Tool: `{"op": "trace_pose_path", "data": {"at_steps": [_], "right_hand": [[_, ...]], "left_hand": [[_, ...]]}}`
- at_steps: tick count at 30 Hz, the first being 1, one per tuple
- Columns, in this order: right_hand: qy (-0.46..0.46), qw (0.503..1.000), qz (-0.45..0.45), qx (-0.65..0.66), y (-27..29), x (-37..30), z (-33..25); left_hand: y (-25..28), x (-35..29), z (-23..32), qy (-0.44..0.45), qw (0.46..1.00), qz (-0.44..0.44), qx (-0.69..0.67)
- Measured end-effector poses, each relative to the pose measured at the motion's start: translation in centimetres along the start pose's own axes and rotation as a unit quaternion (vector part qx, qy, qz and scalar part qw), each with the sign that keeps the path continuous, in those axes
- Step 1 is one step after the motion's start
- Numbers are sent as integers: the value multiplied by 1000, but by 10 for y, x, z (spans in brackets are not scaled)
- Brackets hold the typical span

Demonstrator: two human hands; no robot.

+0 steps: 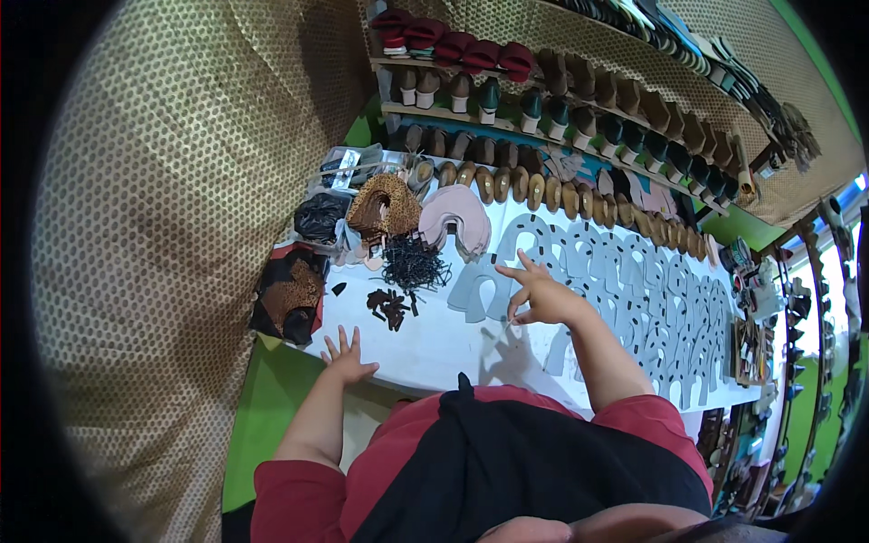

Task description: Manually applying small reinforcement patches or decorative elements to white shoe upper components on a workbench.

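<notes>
My left hand [348, 362] rests at the table's near edge with its fingers spread, holding nothing. Over the grey pieces hovers my right hand [543, 297], its fingers apart and nothing visible in them. Below its fingertips lies a grey U-shaped piece [466, 291], seemingly cut material for shoe uppers. A small black tab [494, 259] shows near the index fingertip. Many similar grey U-shaped pieces [625, 271] with black tabs cover the right side of the white table [425, 356]. Between my hands lie a small heap of black tabs [391, 308] and a tangled pile of black strips [412, 262].
Behind the strips sit stacked leopard-print pieces [385, 206] and pink U-shaped pieces [454, 217]. A black plastic bag [320, 217] and folded leopard-print material [294, 291] lie at the left. Brown shoe lasts [536, 191] line the back, below shelves of heeled shoes [489, 98] and red slippers [482, 56].
</notes>
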State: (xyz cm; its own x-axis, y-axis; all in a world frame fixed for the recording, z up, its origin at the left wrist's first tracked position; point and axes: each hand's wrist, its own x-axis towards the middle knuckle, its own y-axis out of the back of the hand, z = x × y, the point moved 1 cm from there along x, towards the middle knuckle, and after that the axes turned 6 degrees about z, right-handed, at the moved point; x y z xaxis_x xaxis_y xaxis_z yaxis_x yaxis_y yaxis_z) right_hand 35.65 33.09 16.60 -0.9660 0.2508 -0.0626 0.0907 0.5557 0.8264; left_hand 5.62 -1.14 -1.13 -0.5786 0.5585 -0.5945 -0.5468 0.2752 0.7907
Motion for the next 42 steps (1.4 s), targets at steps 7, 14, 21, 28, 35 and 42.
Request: {"op": "trace_pose_path", "data": {"at_steps": [7, 14, 21, 28, 35, 42], "right_hand": [[27, 975, -213, -64, -73, 79, -13], [37, 991, 40, -118, -194, 121, -30], [113, 982, 34, -149, -227, 36, -5], [33, 992, 94, -83, -245, 83, -7], [35, 985, 132, -102, -233, 136, -30], [83, 981, 103, -145, -241, 148, -45]], "left_hand": [[4, -1, 6, 3, 1000, -8, 16], [0, -1, 7, 5, 1000, 5, 13], [0, -1, 1, 4, 1000, 1, 8], [-1, 0, -4, -5, 1000, -3, 5], [0, 3, 1, -6, 1000, -6, 15], [-3, 2, -4, 0, 1000, 1, 11]]}}
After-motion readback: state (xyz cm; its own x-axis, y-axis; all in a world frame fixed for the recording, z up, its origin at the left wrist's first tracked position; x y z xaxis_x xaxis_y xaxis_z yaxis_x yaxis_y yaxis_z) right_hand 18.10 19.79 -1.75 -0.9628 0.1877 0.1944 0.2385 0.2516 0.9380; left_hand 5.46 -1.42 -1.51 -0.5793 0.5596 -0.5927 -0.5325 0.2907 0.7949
